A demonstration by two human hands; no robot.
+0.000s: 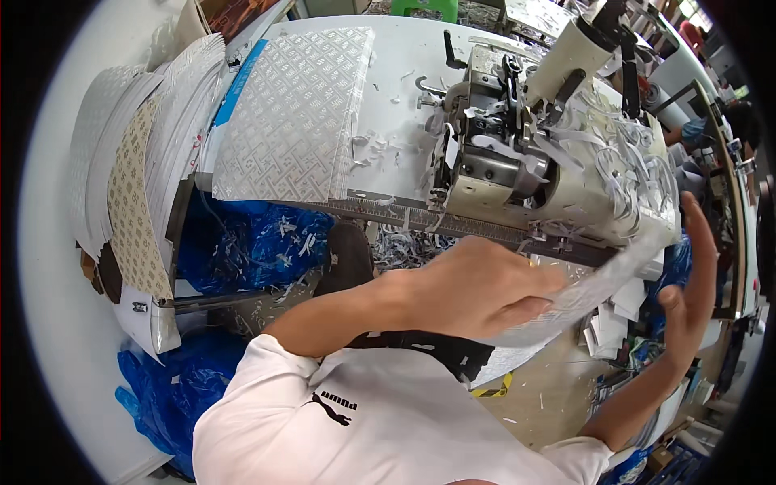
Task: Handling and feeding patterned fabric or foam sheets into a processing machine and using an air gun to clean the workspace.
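A cluttered workshop surrounds a white worktable (396, 85), with a pale wall (56, 242) on the left, a green stool (424, 8) beyond the far edge and a brown floor (554, 400) littered with scraps below. On the table stands a beige and steel trimming machine (517, 153), draped with curled white paper offcuts (618, 174). To its left lies a stack of silver-patterned sheets (291, 113), and a graduated steel ruler (404, 215) runs along the near table edge. Farther left, a thick pile of bowed sheets (158, 170) leans beside the table; blue plastic bags (179, 396) sit beneath.

A single silver-patterned sheet (598, 295) is in front of the machine's near side, between the two hands: one end lies at the left hand (477, 287), the other reaches up close to the right hand (691, 299). Its long axis slants from lower left to upper right, the far end pointing toward the machine's right end, and its surface bows slightly.

The left hand, knuckles upward, pinches the sheet's near end between thumb and curled fingers. The right hand is spread and holds nothing, fingers extended upward and thumb standing apart, just beside the sheet's far end; whether its fingers touch the sheet cannot be told.
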